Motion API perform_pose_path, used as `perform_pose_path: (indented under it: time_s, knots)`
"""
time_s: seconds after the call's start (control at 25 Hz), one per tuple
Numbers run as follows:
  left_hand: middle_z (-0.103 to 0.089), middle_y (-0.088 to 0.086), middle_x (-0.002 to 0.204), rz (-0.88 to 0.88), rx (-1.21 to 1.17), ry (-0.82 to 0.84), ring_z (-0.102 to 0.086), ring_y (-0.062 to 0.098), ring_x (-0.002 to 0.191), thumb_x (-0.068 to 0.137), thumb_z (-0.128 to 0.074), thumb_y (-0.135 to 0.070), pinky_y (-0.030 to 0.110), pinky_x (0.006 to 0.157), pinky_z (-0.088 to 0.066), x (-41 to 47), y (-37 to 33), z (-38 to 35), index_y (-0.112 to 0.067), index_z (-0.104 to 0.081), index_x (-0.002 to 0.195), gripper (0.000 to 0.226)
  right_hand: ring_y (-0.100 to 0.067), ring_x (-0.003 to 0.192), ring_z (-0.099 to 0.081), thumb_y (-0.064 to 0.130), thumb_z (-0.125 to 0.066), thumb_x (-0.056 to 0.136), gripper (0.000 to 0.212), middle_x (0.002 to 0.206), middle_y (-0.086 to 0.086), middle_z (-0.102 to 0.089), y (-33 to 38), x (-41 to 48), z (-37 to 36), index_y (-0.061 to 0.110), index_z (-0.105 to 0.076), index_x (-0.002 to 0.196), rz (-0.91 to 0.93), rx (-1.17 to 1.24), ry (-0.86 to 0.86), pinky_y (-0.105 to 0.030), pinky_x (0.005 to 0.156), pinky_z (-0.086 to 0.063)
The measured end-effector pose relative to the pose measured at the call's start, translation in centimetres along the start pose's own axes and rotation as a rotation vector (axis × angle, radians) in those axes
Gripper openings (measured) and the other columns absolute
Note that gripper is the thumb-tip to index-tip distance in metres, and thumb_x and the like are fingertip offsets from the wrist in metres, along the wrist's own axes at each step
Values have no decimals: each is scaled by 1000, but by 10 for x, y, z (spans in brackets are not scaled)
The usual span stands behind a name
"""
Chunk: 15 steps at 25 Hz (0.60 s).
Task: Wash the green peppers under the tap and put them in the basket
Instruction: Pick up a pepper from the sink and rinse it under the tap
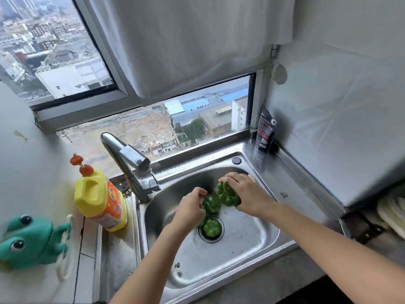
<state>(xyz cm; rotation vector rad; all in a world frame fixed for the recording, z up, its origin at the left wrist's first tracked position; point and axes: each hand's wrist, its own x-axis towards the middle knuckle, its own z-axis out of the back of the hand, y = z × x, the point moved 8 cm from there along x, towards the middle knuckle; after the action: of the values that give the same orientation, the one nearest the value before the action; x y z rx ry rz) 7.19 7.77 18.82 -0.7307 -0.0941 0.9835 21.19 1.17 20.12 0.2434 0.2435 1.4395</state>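
Observation:
Three green peppers are in the steel sink (252, 233). My right hand (245, 191) grips one green pepper (228, 194) at the far side of the basin. My left hand (190, 207) holds a second pepper (211, 204) just beside it; this pepper looks blurred. A third pepper (211, 227) sits on the drain hole. The chrome tap (127, 154) stands at the sink's back left corner, its spout off to the left of the peppers; I see no water stream. No basket is in view.
A yellow detergent bottle (100, 200) with an orange pump stands left of the sink. A green frog-shaped holder (30, 240) hangs on the left wall. A black pouch (265, 130) leans in the back right corner. White plates (392, 211) lie at the right.

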Motion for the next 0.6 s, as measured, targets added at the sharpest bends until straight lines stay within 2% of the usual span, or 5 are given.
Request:
perform_pose_path:
  time_s: [0.16,0.28,0.4,0.48,0.6]
  knots:
    - [-57,1,122,-213,153,257,-55,13,96,82,-59,-3,21,82,-47,-5,-25,-29,-26,-31,145,73,-22,125,-43,16,-78,69,82,140,3,-40,-15,-47,7,27,-36,138,-164,119,-133,-32,107,-33]
    - [-52,1,132,-286,177,240,-53,16,115,85,-64,-20,29,100,-43,-6,-40,-43,-24,-36,142,64,-22,129,-45,33,-83,66,102,145,0,-39,-31,-83,18,23,-22,146,-429,383,-203,-28,104,-35]
    - [-62,-1,104,-402,150,118,-59,17,100,87,-63,-36,36,96,-45,-11,-73,-51,-16,-68,94,21,-21,135,-40,44,-80,67,115,152,-1,-32,-38,-126,32,24,-3,151,-554,441,-245,-30,108,-33]
    - [-63,-8,84,-460,81,101,-61,14,82,86,-61,-45,42,91,-47,-18,-100,-61,-21,-62,61,35,-19,132,-43,45,-80,68,111,149,-1,-38,-43,-154,47,24,-8,150,-605,450,-285,-27,105,-34]
    - [-67,-9,82,-505,-10,134,-62,14,82,83,-58,-56,49,94,-45,-30,-150,-86,-21,-60,55,45,-20,119,-53,48,-80,66,90,130,-2,-52,-73,-209,72,20,-30,135,-729,504,-433,-26,95,-41]
